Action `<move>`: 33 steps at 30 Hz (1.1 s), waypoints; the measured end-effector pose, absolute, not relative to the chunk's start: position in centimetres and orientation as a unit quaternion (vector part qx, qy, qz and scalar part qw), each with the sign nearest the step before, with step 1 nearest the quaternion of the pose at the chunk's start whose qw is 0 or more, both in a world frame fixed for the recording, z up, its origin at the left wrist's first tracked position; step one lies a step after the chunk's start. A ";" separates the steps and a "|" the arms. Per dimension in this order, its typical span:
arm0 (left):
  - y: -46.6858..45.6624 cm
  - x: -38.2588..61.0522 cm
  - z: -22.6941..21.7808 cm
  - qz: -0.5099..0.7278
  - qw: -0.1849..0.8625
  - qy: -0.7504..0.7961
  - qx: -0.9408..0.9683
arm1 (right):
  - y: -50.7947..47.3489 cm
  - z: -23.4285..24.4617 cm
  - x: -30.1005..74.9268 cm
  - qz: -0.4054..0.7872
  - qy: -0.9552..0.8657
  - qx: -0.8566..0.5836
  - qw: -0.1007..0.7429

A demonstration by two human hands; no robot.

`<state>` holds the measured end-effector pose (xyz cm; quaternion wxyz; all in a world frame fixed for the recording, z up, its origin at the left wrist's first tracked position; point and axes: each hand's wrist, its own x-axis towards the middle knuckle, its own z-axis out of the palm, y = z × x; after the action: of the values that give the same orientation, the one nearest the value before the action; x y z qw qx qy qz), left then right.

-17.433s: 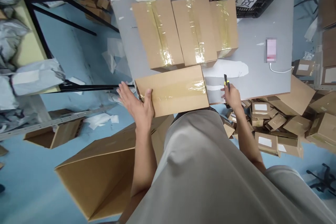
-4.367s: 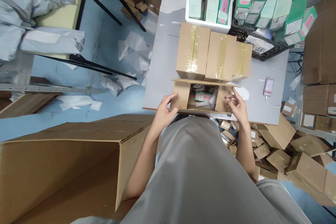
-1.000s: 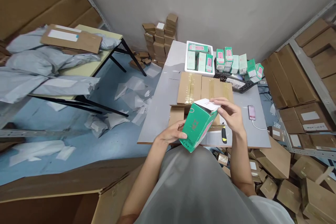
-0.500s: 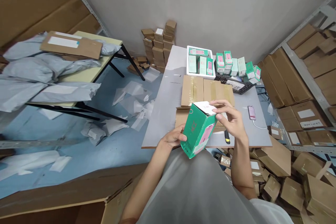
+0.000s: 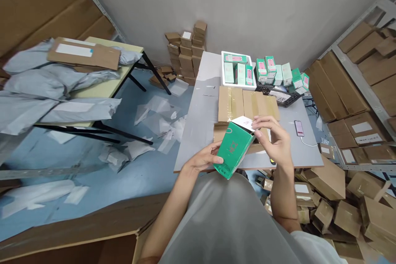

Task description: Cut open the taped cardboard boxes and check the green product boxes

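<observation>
I hold a green product box [image 5: 232, 151] tilted in front of my chest, above the near edge of the grey table [image 5: 201, 119]. My left hand [image 5: 204, 160] grips its lower end from the left side. My right hand [image 5: 274, 138] pinches the white top flap [image 5: 244, 123] of that box, fingers closed on it. Behind the box an opened brown carton [image 5: 221, 133] lies on the table, mostly hidden by the box and my hands. Two taped brown cartons [image 5: 247, 104] lie side by side farther back.
A white tray [image 5: 223, 70] and a black crate [image 5: 286, 99] with several green boxes stand at the table's far end. A phone [image 5: 298, 128] on a cable lies at the right. Small cartons litter the floor at right, a large open carton lies bottom left, grey mailer bags cover the left table.
The taped carton has been opened and a green box taken out of it. In the last second the box tipped slightly and dropped a little, while my right hand stayed on its top flap.
</observation>
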<state>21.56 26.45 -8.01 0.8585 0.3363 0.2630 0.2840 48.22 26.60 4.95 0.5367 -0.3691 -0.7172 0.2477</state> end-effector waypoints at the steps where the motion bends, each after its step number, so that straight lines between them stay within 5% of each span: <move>1: 26.4 21.4 -7.9 0.278 0.860 0.264 0.337 | 26.6 5.2 48.5 0.239 -0.735 -0.361 0.521; 10: 26.6 22.0 -7.3 0.234 0.869 0.264 0.347 | 25.7 10.0 53.2 0.043 -0.900 -0.371 0.223; 14: 26.8 23.3 -7.5 0.234 0.870 0.262 0.346 | 25.3 11.1 55.4 0.040 -0.908 -0.385 0.162; 33: 28.0 31.1 -7.0 0.311 0.799 0.374 0.353 | 28.7 3.8 62.7 0.236 -0.791 -0.416 0.382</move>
<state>31.14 28.03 -7.04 0.7988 0.3535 0.3743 0.3111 62.71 28.70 3.77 0.3823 -0.4164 -0.7905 0.2356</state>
